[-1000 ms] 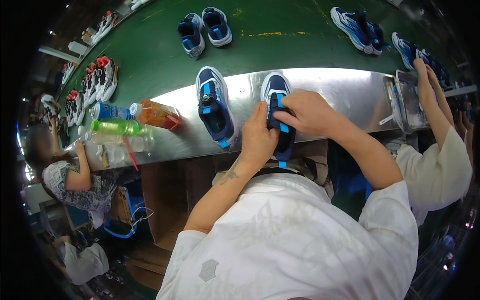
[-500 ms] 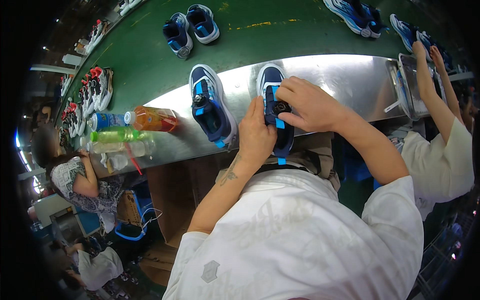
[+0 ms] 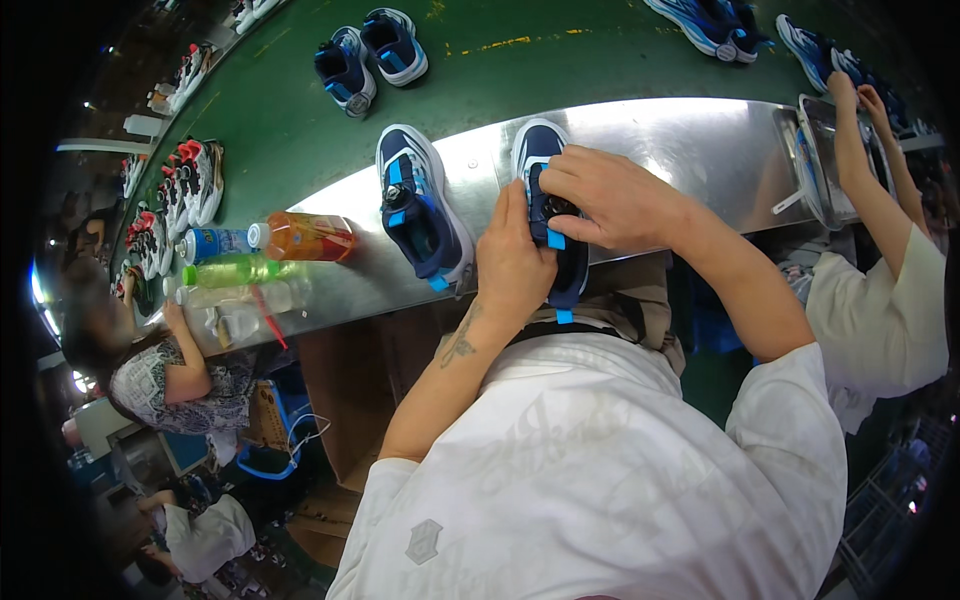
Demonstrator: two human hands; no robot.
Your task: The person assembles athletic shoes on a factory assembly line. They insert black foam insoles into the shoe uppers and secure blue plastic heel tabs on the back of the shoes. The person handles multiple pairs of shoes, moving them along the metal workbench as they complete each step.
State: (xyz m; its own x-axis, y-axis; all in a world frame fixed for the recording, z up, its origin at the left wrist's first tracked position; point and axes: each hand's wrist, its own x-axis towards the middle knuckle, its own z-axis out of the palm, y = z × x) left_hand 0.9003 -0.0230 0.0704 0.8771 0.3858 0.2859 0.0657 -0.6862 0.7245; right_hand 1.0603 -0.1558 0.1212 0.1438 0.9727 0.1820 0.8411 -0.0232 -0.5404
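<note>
head view: left hand (image 3: 515, 255) clamps the shoe (image 3: 571, 268), right hand (image 3: 610, 200) apparently works its dial (image 3: 557, 206)!
dial between right thumb and fingertips, pinch unclear; steady bracing likely needed next.

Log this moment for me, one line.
Left hand: holding shoe | Right hand: at its dial | Other shoe: on metal counter

Here a shoe (image 3: 427, 222) and bottles (image 3: 316, 238) are resting on the steel bench (image 3: 690, 150); more shoes (image 3: 393, 48) are standing on the green table (image 3: 560, 75).
</note>
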